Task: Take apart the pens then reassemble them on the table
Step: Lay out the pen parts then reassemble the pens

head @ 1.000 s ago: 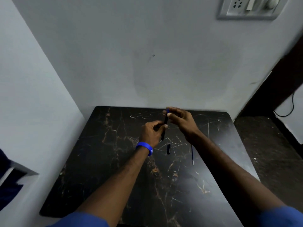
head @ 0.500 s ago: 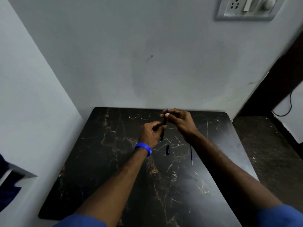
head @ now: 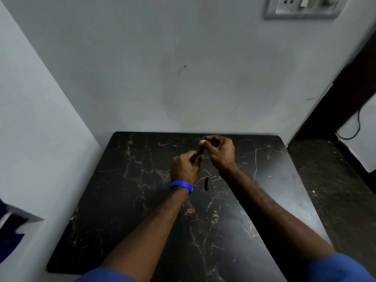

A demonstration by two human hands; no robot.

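Observation:
A dark pen barrel [head: 201, 150] with a blue tip at its upper end is held above the far middle of the black marble table [head: 126, 200]. My left hand [head: 185, 167], with a blue wristband, grips the barrel's lower end. My right hand [head: 218, 150] pinches its upper end near the blue tip. A short dark pen cap [head: 206, 183] lies on the table just below the hands. Only the tip of a thin refill [head: 237, 201] shows beside my right forearm, which hides the rest.
The table stands in a corner, with walls at the left and behind it. A switch and socket plate [head: 303, 7] is high on the back wall. Dark floor [head: 333, 190] and a black cable [head: 356, 127] lie at the right.
Both hands with the pen have drifted slightly toward the wall. My right forearm now covers most of the refill that lay in plain view before.

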